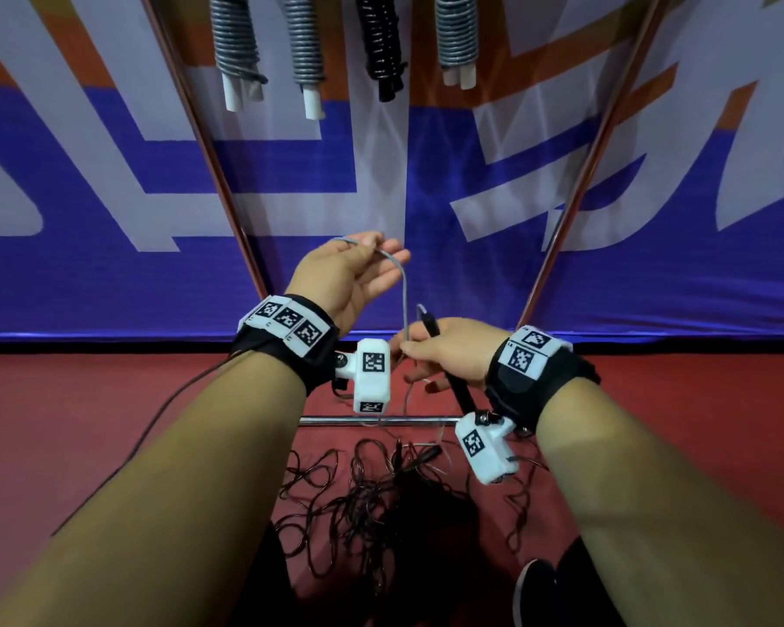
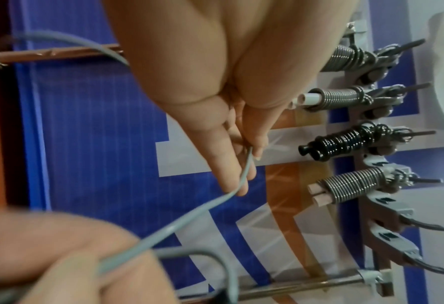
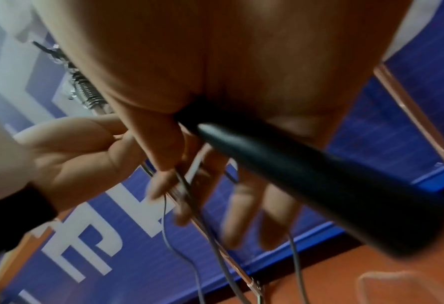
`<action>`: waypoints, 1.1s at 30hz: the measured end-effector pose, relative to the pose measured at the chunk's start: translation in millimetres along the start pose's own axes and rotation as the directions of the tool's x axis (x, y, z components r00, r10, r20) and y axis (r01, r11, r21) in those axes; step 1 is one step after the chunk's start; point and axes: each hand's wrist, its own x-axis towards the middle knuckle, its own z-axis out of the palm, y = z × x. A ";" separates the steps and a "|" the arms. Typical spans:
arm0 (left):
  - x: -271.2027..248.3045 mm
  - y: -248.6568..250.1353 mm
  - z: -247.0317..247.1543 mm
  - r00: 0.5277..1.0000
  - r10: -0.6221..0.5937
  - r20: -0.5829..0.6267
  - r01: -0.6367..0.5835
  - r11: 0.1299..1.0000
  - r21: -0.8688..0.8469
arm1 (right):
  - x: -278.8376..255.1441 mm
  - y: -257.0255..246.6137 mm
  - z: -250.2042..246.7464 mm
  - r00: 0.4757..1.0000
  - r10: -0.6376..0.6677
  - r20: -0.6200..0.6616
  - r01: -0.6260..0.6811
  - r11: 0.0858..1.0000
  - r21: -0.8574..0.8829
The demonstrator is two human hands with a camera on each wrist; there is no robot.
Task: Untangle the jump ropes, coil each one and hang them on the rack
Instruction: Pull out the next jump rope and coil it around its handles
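Right grip (image 1: pixel 444 355) clasps the black handle (image 1: pixel 460 391) as anchor while left grip (image 1: pixel 358 273), above it, pinches the grey rope (image 1: pixel 404 296) taut for coiling

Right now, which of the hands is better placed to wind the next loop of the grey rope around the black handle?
The left hand, probably. It pinches the grey rope above and is free to guide it. The right hand grips the black handle and pinches the rope's lower part, so it should only hold.

Red floor (image 1: pixel 109 400), blue-white banner wall (image 1: pixel 652 287)
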 end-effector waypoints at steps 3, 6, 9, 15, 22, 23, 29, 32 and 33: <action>3.9 2.4 -2.9 1.000 -0.017 -0.006 0.017 1.000 0.026 | 0.1 -14.2 5.7 0.985 -0.133 -0.106 0.144 0.984 0.104; 4.1 -6.8 -6.9 0.986 -0.163 -0.013 0.159 0.934 0.321 | 0.0 -26.0 -1.9 0.921 -0.244 -0.302 0.334 0.895 0.295; 1.8 -24.5 -13.7 0.955 -0.292 0.052 0.170 0.681 0.713 | -0.8 -31.8 -13.6 0.860 -0.276 -0.430 0.476 0.739 0.477; -5.0 -44.0 -24.7 0.926 -0.366 0.094 0.066 0.401 0.914 | 1.7 -26.1 -38.9 0.802 -0.183 -0.568 0.509 0.707 0.491; -5.9 -4.0 3.0 0.977 -0.212 0.038 0.200 0.959 0.202 | 19.4 12.5 -41.7 0.883 0.113 -0.455 -0.051 0.988 0.146; -4.5 -1.4 3.3 0.978 -0.207 0.030 0.203 0.972 0.119 | 18.3 15.1 -37.3 0.913 0.152 -0.378 -0.099 0.983 0.158; 4.0 2.9 -0.6 0.981 -0.139 -0.137 0.113 0.977 -0.183 | -7.2 -5.8 -11.8 0.985 0.171 -0.004 -0.157 0.916 0.369; 11.3 7.9 -10.7 0.967 -0.085 -0.241 0.018 0.964 -0.267 | -11.9 -10.8 -11.8 0.984 0.179 0.007 -0.170 0.918 0.359; 13.9 10.3 -14.4 0.960 -0.076 -0.270 -0.010 0.952 -0.306 | -12.0 -9.3 -12.2 0.979 0.202 0.022 -0.198 0.927 0.319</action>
